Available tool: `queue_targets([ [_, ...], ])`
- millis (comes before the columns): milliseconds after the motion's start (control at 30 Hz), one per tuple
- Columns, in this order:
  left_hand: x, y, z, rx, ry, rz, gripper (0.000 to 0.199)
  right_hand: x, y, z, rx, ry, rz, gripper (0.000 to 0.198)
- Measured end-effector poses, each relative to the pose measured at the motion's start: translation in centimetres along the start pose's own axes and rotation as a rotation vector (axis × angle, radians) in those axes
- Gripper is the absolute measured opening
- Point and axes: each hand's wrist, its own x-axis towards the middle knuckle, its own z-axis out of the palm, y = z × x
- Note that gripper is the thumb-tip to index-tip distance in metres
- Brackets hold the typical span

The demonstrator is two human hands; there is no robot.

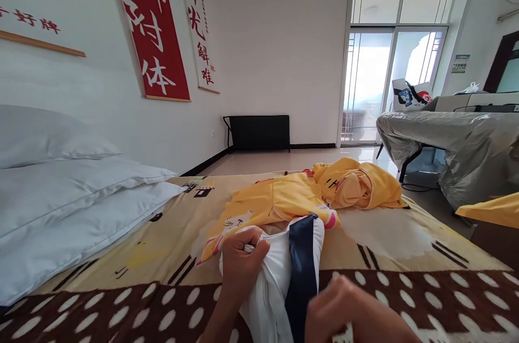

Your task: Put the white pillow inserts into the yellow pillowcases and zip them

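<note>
Apparently arranging the white-and-navy cloth [280, 267], the left hand [245, 261] pinches it; whether the blurred right hand [343, 305] grips I cannot tell; steady tension seems needed next.

Left grip [244, 259] and right grip [337, 308] are bare — forearms [383, 321] too.

I see white cloth [273, 283], a navy band [300, 262] down its right side, creased above the patterned blanket [138, 291].
</note>
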Motion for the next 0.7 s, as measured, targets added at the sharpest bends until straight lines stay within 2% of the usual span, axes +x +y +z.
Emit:
queue_targets([
  [67,-0.5,0.7,0.4,-0.007,-0.019,-0.016,0.03,0.7,0.7,-2.5,0.049,0.227,0.122,0.051],
  [133,-1.2,1.1,1.0,-0.04,-0.042,-0.036,0.03,2.0,1.9,-2.7,0.066,0.463,0.222,0.056],
  [167,-1.5,1.3,1.3,-0.071,-0.053,-0.046,0.03,2.6,2.6,-1.9,0.056,0.522,0.225,0.056],
  [300,-2.4,1.2,2.2,-0.226,-0.009,-0.072,0.033,4.3,4.4,3.5,-0.049,0.605,0.149,0.048],
  [367,-2.3,1.0,2.1,-0.292,0.023,-0.077,0.034,4.3,4.7,4.7,-0.034,0.695,0.162,0.043],
  [400,-2.2,0.8,2.0,-0.321,0.023,-0.081,0.034,4.2,4.7,4.5,-0.012,0.713,0.154,0.04],
  [500,-1.5,0.4,1.3,-0.357,0.027,-0.099,0.033,3.7,4.9,1.1,0.108,0.719,0.169,0.036],
  [567,-1.1,0.2,0.9,-0.351,0.072,-0.103,0.032,3.2,5.1,-1.6,0.178,0.756,0.3,0.038],
  [600,-1.0,0.1,0.9,-0.345,0.085,-0.103,0.032,2.9,5.1,-2.7,0.221,0.718,0.395,0.043],
  [633,-1.0,0.2,0.8,-0.336,0.085,-0.102,0.031,2.6,5.1,-3.4,0.281,0.616,0.488,0.049],
  [700,-1.0,0.5,0.9,-0.304,0.051,-0.09,0.032,2.3,4.8,-3.8,0.45,0.299,0.614,0.054],
])
